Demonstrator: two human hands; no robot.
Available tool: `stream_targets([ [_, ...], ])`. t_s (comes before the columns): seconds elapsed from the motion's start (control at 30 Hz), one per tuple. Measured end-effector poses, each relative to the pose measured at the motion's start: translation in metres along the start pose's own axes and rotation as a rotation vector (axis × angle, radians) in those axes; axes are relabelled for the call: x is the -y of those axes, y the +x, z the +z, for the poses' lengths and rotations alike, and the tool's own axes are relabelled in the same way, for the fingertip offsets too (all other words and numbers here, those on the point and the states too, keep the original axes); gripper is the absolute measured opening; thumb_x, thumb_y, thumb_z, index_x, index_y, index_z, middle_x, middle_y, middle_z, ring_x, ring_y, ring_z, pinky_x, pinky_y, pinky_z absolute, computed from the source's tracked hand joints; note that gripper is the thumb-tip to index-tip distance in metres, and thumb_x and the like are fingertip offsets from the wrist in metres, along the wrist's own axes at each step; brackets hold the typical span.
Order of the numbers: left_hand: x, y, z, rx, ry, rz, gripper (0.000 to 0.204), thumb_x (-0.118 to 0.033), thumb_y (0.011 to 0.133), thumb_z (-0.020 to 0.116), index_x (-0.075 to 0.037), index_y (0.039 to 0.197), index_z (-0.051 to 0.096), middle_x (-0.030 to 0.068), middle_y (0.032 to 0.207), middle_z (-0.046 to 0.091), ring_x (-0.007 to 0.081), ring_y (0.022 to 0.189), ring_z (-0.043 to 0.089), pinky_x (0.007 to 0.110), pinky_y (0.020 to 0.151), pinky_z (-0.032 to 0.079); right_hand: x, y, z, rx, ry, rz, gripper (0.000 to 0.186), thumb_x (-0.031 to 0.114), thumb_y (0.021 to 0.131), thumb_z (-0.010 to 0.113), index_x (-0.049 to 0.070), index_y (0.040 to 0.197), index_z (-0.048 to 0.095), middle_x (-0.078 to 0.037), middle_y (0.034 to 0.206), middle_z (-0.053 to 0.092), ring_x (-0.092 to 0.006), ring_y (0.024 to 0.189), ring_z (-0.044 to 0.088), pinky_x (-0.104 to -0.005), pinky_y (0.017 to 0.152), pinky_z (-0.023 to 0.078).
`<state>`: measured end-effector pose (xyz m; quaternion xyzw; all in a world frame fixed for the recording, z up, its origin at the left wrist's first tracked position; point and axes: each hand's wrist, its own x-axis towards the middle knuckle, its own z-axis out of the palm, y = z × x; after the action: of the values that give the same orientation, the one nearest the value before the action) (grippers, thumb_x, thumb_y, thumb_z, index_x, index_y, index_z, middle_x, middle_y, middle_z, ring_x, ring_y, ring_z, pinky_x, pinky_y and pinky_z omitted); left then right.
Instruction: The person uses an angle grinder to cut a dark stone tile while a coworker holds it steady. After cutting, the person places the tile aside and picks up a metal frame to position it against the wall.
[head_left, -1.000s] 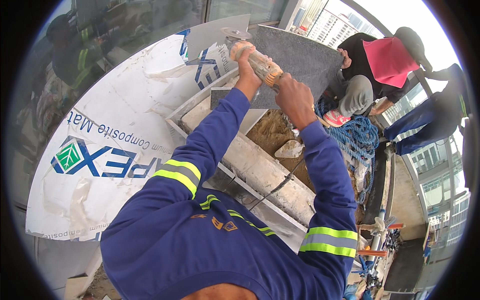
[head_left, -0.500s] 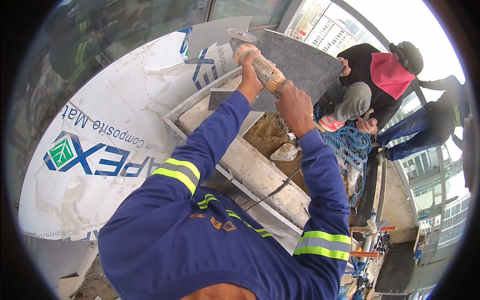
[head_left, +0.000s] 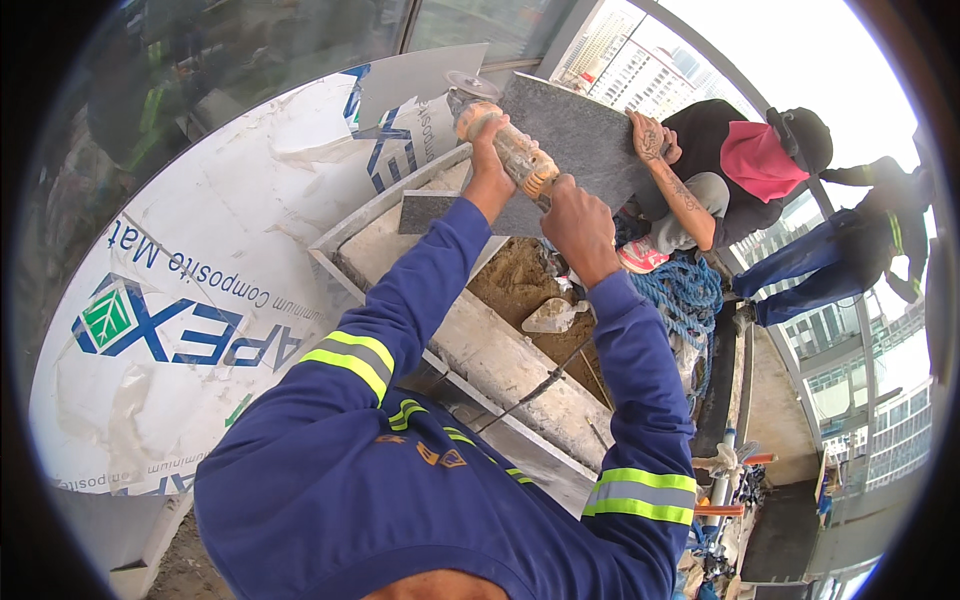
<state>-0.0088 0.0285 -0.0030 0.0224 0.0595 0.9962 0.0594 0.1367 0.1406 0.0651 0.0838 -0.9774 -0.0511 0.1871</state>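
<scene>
Orange, dust-coated angle grinder (head_left: 520,157), head view: held slantwise between both hands, its thin round disc (head_left: 472,86) at the far end, just beside the left edge of a flat dark-grey stone slab (head_left: 590,130).

Progress, by judgement: work at the slab appeared under way rather than complete. The tool was gripped and raised to the edge; no finished cut could be made out, so the cutting or dressing of that edge seemed to be left. Whether the disc touched stone, or spun, could not be told.

Left hand (head_left: 490,165): fingers wrapped around the grinder's front part, close behind the disc. Right hand (head_left: 580,230): closed around its rear end.

Slab, position: beyond the right hand and to the right of the left hand, its right side steadied by a co-worker's bare hand (head_left: 650,138). Narrow dark-grey stone strip (head_left: 420,212): showed left of the left wrist; whether it belonged to the slab was unclear.

Surroundings: large white printed sheet (head_left: 230,290), left; coiled blue rope (head_left: 685,290), right.
</scene>
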Motion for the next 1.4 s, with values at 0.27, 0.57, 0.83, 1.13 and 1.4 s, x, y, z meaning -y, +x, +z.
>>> stream_targets([
  [0.27, 0.005, -0.006, 0.007, -0.035, 0.002, -0.031, 0.044, -0.027, 0.08, 0.077, -0.009, 0.113, 0.053, 0.0143, 0.088, 0.058, 0.0338, 0.076, 0.064, 0.052, 0.071, 0.057, -0.01, 0.002, 0.001, 0.007, 0.002, -0.007, 0.026, 0.011, 0.082, 0.067, -0.005, 0.1, 0.058, -0.028, 0.089, 0.072, -0.0449, 0.083, 0.072, -0.0513, 0.078, 0.058],
  [0.57, 0.005, -0.007, 0.004, -0.025, 0.029, -0.052, 0.051, -0.031, 0.081, 0.075, -0.01, 0.119, 0.05, 0.0175, 0.095, 0.058, 0.0358, 0.085, 0.063, 0.055, 0.076, 0.054, -0.002, -0.005, -0.007, -0.013, -0.038, -0.02, 0.015, 0.006, 0.083, 0.063, -0.003, 0.095, 0.06, -0.025, 0.083, 0.072, -0.0411, 0.079, 0.074, -0.0473, 0.071, 0.06],
  [0.83, 0.003, 0.003, 0.004, -0.052, 0.03, -0.046, 0.055, -0.031, 0.08, 0.075, -0.011, 0.124, 0.049, 0.0185, 0.099, 0.057, 0.0361, 0.086, 0.062, 0.055, 0.078, 0.054, -0.001, 0.004, -0.011, 0.028, 0.014, -0.009, 0.024, 0.008, 0.08, 0.066, -0.006, 0.098, 0.059, -0.027, 0.087, 0.072, -0.0438, 0.082, 0.073, -0.0506, 0.076, 0.058],
  [1.13, 0.002, 0.007, 0.018, -0.054, -0.05, -0.028, 0.037, -0.027, 0.082, 0.074, -0.01, 0.109, 0.055, 0.0121, 0.086, 0.059, 0.0319, 0.075, 0.063, 0.052, 0.074, 0.058, -0.001, 0.023, -0.027, 0.029, -0.107, -0.103, 0.021, 0.005, 0.081, 0.065, -0.005, 0.098, 0.061, -0.023, 0.086, 0.073, -0.0385, 0.081, 0.075, -0.0454, 0.072, 0.06],
  [1.4, 0.016, -0.013, 0.022, -0.062, -0.113, -0.029, 0.042, -0.028, 0.08, 0.075, -0.01, 0.112, 0.054, 0.0116, 0.088, 0.058, 0.0311, 0.075, 0.064, 0.052, 0.072, 0.057, -0.011, 0.007, -0.041, 0.08, -0.098, -0.059, 0.026, 0.008, 0.079, 0.066, -0.007, 0.101, 0.06, -0.027, 0.088, 0.072, -0.042, 0.083, 0.073, -0.0483, 0.076, 0.059],
])
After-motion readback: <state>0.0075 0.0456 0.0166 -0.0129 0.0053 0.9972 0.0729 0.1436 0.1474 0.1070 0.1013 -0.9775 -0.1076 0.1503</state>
